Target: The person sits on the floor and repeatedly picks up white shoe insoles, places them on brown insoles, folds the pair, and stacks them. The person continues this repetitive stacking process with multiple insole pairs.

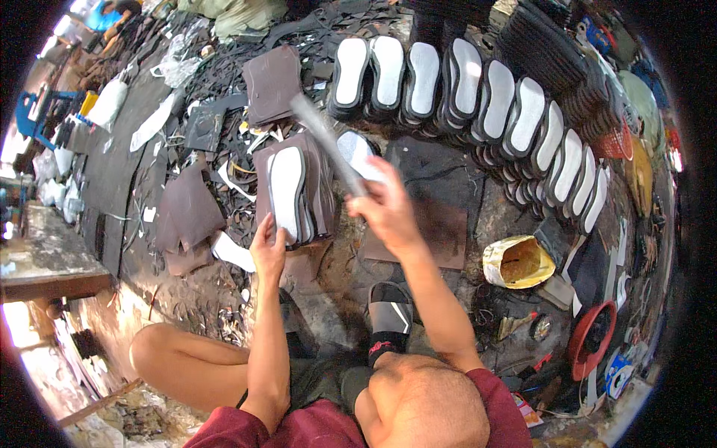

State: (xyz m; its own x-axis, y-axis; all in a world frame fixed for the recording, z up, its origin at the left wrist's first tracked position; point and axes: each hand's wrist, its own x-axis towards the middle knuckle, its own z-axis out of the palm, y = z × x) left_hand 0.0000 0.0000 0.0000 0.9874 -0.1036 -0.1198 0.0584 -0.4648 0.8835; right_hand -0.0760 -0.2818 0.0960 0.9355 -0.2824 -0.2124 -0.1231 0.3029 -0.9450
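Note:
My left hand [269, 250] holds the lower edge of a white-topped shoe sole [287, 190], its fingertips along the side. This sole tops a small stack, which lies on dark brown sheets [321, 187]. My right hand [387, 211] is closed around the near end of a long, flat grey bar [326, 142]. Motion blurs the bar, so its exact kind is unclear. It slants up and left, its far end over another brown sheet [272, 82]. Partly hidden behind the right hand is a second white-topped sole [355, 148]; whether the hand touches it I cannot tell.
Stacks of white-topped soles [495, 101] curve along the far right. Dark scraps [328, 33] cover the ground beyond. To the right stand a yellowish container [514, 261] and a red basin [591, 340]. A wooden bench [52, 254] is at the left.

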